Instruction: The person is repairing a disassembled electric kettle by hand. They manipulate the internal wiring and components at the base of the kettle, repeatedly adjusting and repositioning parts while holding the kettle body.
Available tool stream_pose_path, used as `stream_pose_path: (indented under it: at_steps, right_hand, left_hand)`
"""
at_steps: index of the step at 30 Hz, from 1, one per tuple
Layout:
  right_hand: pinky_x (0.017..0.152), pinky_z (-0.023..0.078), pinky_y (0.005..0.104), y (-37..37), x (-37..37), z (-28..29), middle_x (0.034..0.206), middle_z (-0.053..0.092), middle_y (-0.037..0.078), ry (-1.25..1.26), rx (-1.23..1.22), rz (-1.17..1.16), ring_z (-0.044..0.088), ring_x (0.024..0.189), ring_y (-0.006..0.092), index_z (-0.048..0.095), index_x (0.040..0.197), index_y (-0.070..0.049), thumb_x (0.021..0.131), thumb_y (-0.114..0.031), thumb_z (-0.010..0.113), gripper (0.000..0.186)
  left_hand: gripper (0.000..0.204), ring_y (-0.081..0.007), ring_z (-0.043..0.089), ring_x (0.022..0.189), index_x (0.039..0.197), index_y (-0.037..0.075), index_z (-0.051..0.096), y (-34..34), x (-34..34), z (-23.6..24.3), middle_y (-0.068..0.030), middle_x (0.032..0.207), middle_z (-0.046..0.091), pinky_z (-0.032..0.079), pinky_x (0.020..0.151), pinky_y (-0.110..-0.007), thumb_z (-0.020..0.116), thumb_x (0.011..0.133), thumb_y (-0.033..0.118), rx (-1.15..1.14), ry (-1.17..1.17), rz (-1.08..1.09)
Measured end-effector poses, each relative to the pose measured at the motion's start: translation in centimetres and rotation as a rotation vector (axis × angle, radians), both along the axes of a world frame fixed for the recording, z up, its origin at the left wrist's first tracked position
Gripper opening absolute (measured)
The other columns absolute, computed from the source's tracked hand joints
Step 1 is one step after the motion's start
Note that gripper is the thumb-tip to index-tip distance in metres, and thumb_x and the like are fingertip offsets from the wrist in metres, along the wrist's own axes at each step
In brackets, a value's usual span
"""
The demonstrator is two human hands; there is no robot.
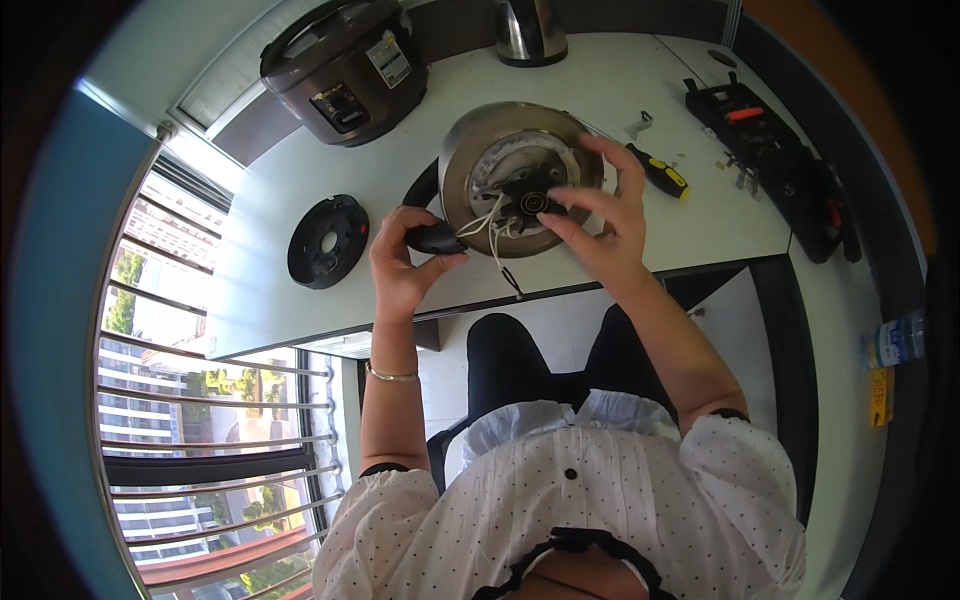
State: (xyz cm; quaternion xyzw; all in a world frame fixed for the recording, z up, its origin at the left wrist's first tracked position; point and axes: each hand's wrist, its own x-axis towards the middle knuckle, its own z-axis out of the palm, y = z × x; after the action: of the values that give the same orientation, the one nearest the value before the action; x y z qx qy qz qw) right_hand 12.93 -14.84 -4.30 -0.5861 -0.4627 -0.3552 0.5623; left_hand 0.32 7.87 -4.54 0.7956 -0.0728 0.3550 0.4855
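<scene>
1. In the head view, grips with the left hand (398, 265), fingers curled and thumb nearly closed, a rounded black plastic piece (432, 238), probably the end of a handle.
2. Pinches lightly with thumb and index finger of the right hand (615, 225), tips close together, at the edge of a round black plastic connector with concentric rings (535, 203); holds another finger raised near the rim above.
3. Between both sets of fingers: a brownish-silver metal kettle body (462, 165), apparently with its opened underside toward the camera.
4. Bridging from right fingertips toward left fingertips: thin white wires (480, 223), loosely looped.
5. Left of the left fingers: a shallow black plastic disc (328, 242). Right of the right fingers: a yellow-and-black screwdriver (660, 172) and, farther out, an open black plastic tool case (770, 150).
6. Judged step: handling the wired connector at the open base. Cannot tell whether fitting or removing.
7. Next move, by judgement: calls for a steady left grip, small right-fingertip adjustments, and slack in the wires to avoid tugging or snagging.
</scene>
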Motion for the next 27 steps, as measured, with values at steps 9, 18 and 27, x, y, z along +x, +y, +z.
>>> stream_pose_path:
  at_steps: [9,18,27]
  right_hand:
    - [0.113,0.026,0.0407,0.8,1.0,-0.3,0.146,0.033,0.014,0.649,-0.04,0.407,0.033,0.136,0.0278,0.026,0.144,-0.005,0.063,-0.021,0.086,0.102]
    - [0.105,0.038,0.0375,1.5,1.1,-1.8,0.136,0.044,0.017,0.497,-0.091,0.25,0.045,0.126,0.0292,0.032,0.14,-0.002,0.063,-0.02,0.087,0.096]
    - [0.101,0.042,0.0395,1.7,0.5,-1.6,0.135,0.046,0.018,0.445,-0.146,0.122,0.049,0.123,0.0334,0.034,0.139,-0.004,0.063,-0.022,0.087,0.094]
  left_hand:
    - [0.049,-0.0138,0.051,0.087,0.094,0.001,0.057,1.3,1.6,-0.6,-0.0028,0.094,0.056,0.041,0.081,-0.025,0.083,0.054,-0.007,-0.207,0.114,-0.108]
    - [0.047,-0.0155,0.054,0.091,0.099,0.001,0.059,1.8,1.3,-1.7,-0.0044,0.098,0.06,0.042,0.087,-0.028,0.078,0.057,-0.007,0.083,0.162,0.11]
    - [0.072,-0.0237,0.05,0.115,0.133,0.003,0.046,-0.2,-1.0,-0.8,-0.0128,0.118,0.056,0.037,0.102,-0.036,0.068,0.064,-0.003,-0.051,0.145,0.076]
